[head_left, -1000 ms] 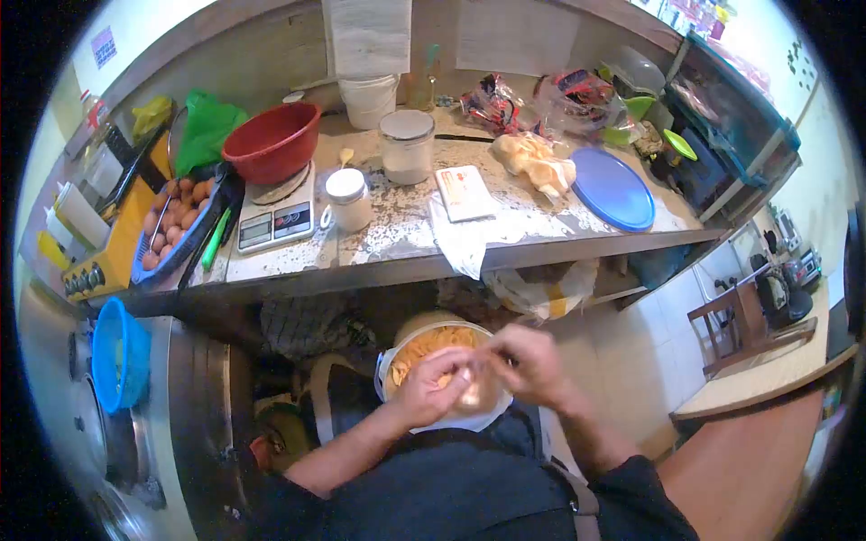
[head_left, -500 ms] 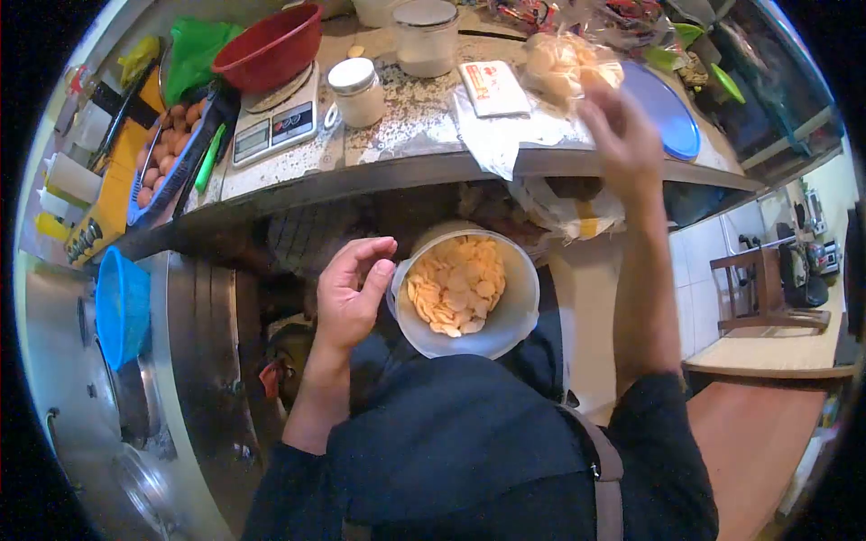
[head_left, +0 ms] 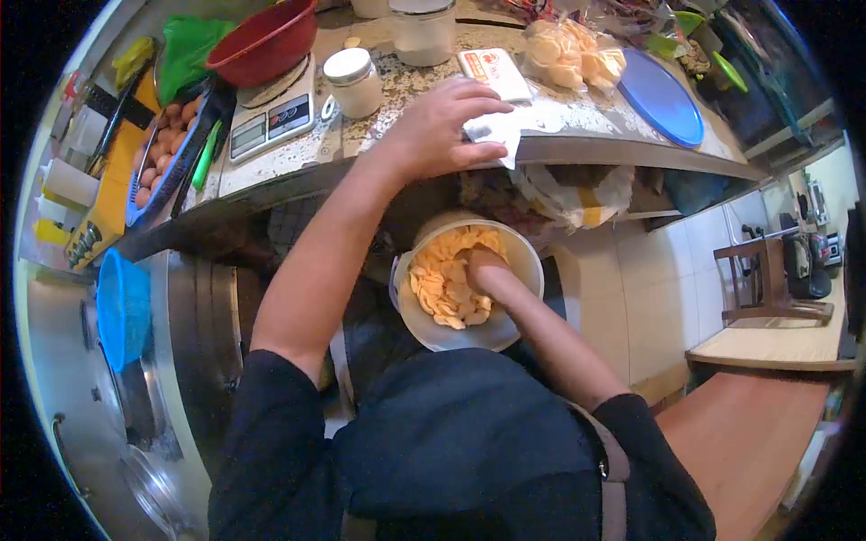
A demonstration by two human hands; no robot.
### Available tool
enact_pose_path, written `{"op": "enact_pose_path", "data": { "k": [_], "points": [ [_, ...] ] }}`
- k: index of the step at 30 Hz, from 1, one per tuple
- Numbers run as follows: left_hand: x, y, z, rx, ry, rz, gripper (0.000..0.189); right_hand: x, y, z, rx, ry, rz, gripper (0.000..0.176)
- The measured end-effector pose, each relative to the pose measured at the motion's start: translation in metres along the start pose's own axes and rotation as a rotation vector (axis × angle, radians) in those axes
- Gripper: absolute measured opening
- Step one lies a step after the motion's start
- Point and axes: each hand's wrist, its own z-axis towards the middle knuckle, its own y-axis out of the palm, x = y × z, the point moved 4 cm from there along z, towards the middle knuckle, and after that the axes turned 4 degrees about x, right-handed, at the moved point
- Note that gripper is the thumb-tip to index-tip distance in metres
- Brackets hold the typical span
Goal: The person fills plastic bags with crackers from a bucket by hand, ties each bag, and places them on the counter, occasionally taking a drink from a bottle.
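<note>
My left hand (head_left: pixel 444 131) reaches over the counter's front edge, its fingers apart at a thin white plastic bag (head_left: pixel 496 133) beside a white packet with red print (head_left: pixel 494 74). Whether the fingertips touch the bag is hard to tell. Between my legs stands a white bucket (head_left: pixel 528 261) holding a heap of thin orange chips (head_left: pixel 442 293). My right hand (head_left: pixel 483 270) is down inside the bucket, its fingers hidden among the chips. A clear bag of similar chips (head_left: pixel 573 56) lies on the counter, to the left of a round blue lid (head_left: pixel 663 99).
Along the counter (head_left: pixel 361 140) are a white-lidded jar (head_left: pixel 354 83), a larger container (head_left: pixel 422 34), a scale (head_left: pixel 272 128), a red basin (head_left: pixel 263 45) and a blue tray of eggs (head_left: pixel 164 153). A blue basket (head_left: pixel 122 308) is at left, a wooden chair (head_left: pixel 771 279) at right.
My right hand has moved from the bag of chips on the counter down into the bucket. My left hand has moved from the bucket's left side up to the white bag on the counter.
</note>
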Motion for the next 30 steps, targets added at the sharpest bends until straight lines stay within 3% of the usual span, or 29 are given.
{"op": "enact_pose_path", "data": {
  "k": [3,5,9,12,14,16,18,20,24,25,27,29,30],
  "points": [
    [-0.013,0.022,0.001,-0.123,-0.006,0.086,0.046,-0.003,0.003,0.029,-0.021,-0.012,-0.12,0.03],
    [-0.012,0.023,-0.004,-0.124,-0.006,0.152,0.049,0.003,0.019,0.036,-0.31,0.064,-0.291,0.03],
    [-0.012,0.02,-0.007,-0.114,-0.023,0.16,0.046,0.008,0.025,0.023,-0.256,-0.019,-0.182,0.03],
    [-0.018,0.025,-0.005,-0.045,-0.083,0.172,0.04,0.016,0.04,0.022,-0.081,-0.173,-0.104,0.031],
    [-0.027,0.026,-0.003,-0.058,-0.154,0.071,0.034,0.004,0.027,0.022,-0.213,0.002,-0.256,0.028],
    [-0.03,0.021,-0.003,-0.064,-0.323,-0.06,0.024,-0.009,0.002,0.019,-0.224,0.065,-0.287,0.026],
    [-0.03,0.01,0.003,-0.017,-0.363,-0.076,0.024,-0.019,-0.022,0.012,-0.239,0.117,-0.324,0.024],
    [-0.039,0.009,0.005,0.089,-0.411,-0.116,0.031,-0.023,-0.054,-0.014,0.037,0.124,0.177,0.02],
    [-0.051,0.015,0.012,0.074,-0.307,0.009,0.042,-0.079,-0.136,-0.06,0.074,0.04,0.9,0.023],
    [-0.052,0.015,0.014,0.079,-0.298,0.011,0.042,-0.101,-0.167,-0.078,0.104,-0.009,0.967,0.02],
    [-0.056,0.02,0.016,0.029,-0.332,0.076,0.04,-0.146,-0.229,-0.111,0.265,-0.503,1.123,0.017],
    [-0.054,0.02,0.015,0.1,-0.3,0.093,0.034,-0.182,-0.274,-0.13,0.096,-0.974,1.352,0.002],
    [-0.055,0.02,0.014,0.08,-0.354,0.101,0.032,-0.195,-0.289,-0.135,0.063,-1.14,1.366,0.003]
  ]
}}
